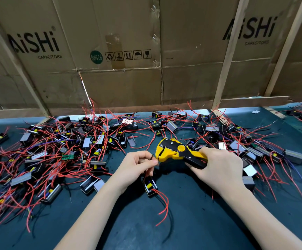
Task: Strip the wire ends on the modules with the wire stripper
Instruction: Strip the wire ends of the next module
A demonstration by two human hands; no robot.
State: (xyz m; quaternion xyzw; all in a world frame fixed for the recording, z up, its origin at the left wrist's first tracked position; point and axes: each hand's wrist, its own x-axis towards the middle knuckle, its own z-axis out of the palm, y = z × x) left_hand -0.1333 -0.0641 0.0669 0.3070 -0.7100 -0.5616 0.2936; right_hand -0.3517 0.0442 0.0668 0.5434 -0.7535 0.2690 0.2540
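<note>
Two hands work: left hand [139, 164] pinches a thin black wire [151, 158], right hand [218, 168] grips the yellow-and-black wire stripper [175, 152].

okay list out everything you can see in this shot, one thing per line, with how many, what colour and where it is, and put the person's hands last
wire stripper: one, yellow and black, centre, above the mat
held module: one, black with yellow part, red wires trailing, hanging below the left hand
black wire: one, pinched at the stripper's nose
loose modules: many, black and grey with red wires, heaped across the far mat
mat: one, dark teal, covers the table
cardboard boxes: several, brown, flattened into a back wall
wooden battens: several, pale, slanting over the cardboard
left hand: pinches the black wire
right hand: grips the stripper's handles
</note>
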